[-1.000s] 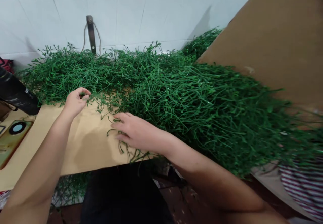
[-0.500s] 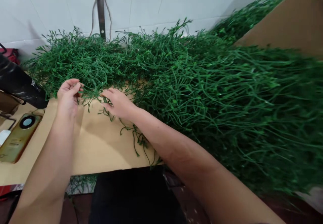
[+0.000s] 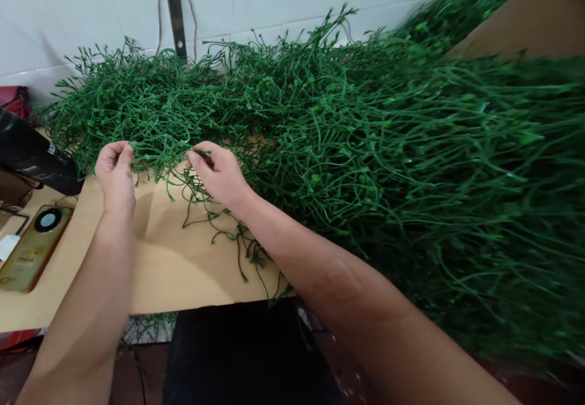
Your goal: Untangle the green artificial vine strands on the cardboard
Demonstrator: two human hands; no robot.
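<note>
A big heap of thin green stems with small branching tips (image 3: 150,100), apparently artificial plant sprigs, lies across the back of the cardboard (image 3: 183,277). At its near left edge my left hand (image 3: 114,164) is closed in a pinch, with a bit of green stem at the fingertips. My right hand (image 3: 217,170) is also closed, thumb against fingers, on a green stem whose dark end shows by the knuckles. Several loose sprigs (image 3: 247,253) trail over the cardboard below my right wrist. The exact ends held are partly hidden by the fingers.
On the left lie a phone (image 3: 34,246) and a black bottle (image 3: 36,155), with a red bag (image 3: 16,102) behind. A metal strip (image 3: 173,15) hangs on the white wall. The heap spreads far right, beneath a cardboard flap (image 3: 534,21).
My right hand has risen slightly and its fingers have closed from a looser grasp. My left hand has shifted a little left. The view has tilted slightly downward.
</note>
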